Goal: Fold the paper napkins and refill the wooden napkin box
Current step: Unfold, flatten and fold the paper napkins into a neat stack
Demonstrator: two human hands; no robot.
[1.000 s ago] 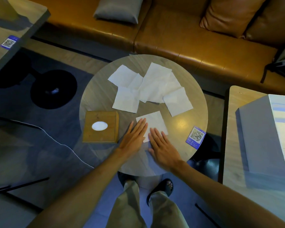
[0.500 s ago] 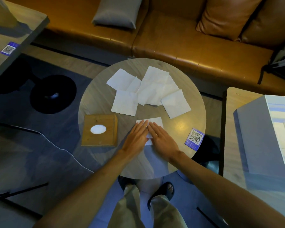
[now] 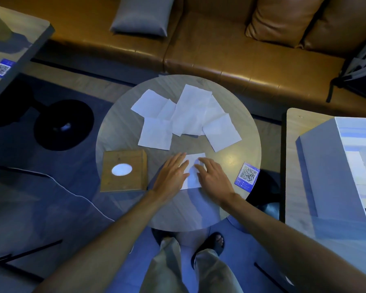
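We look down on a brown leather sofa (image 3: 220, 56) that runs across the top and is cut off by the frame, with a grey cushion (image 3: 142, 16) on its seat. In front of it stands the round wooden table (image 3: 118, 127); its near edge sits over our legs. On its far half lie the loose paper napkins (image 3: 186, 117), overlapping so much that we cannot count them. The wooden napkin box (image 3: 124, 171) sits at the table's left edge, an oval white opening in its top; what it holds inside is hidden. A QR-code sticker (image 3: 247, 176) lies near the right rim. Between box and sticker is the napkin being folded (image 3: 193, 168), partly covered by both hands, so its fold lines are hard to make out. Our left hand (image 3: 171, 174) lies flat on it with fingers extended and together. Our right hand (image 3: 212, 176) rests on it with fingers spread and slightly bent, fingertips pressing the paper.
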